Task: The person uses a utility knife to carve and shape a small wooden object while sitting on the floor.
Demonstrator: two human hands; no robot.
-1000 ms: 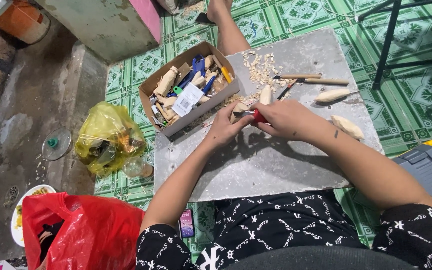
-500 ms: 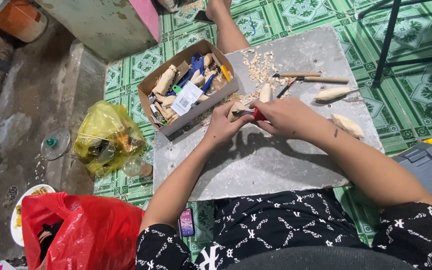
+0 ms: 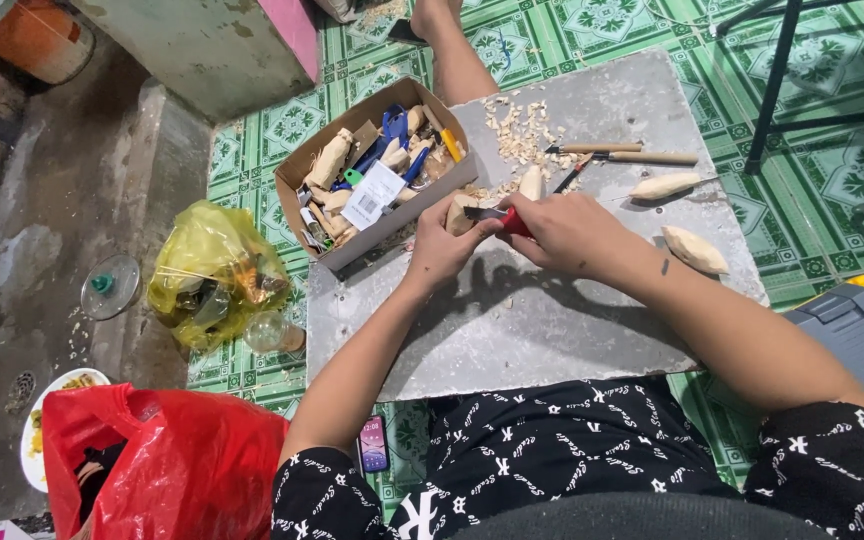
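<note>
Little changes since the earlier frames: left hand [image 3: 442,250] fingers still pinch the wood piece [image 3: 460,214] at tabletop [image 3: 552,330] centre; right hand [image 3: 567,230] stays clamped on the red-handled knife [image 3: 507,218], shavings [image 3: 517,130] at 12 o'clock.

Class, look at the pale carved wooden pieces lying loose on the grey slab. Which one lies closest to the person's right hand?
The small upright piece just above the right hand, beside the shavings. The two larger pointed pieces lie farther off, toward the slab's right edge.
</note>
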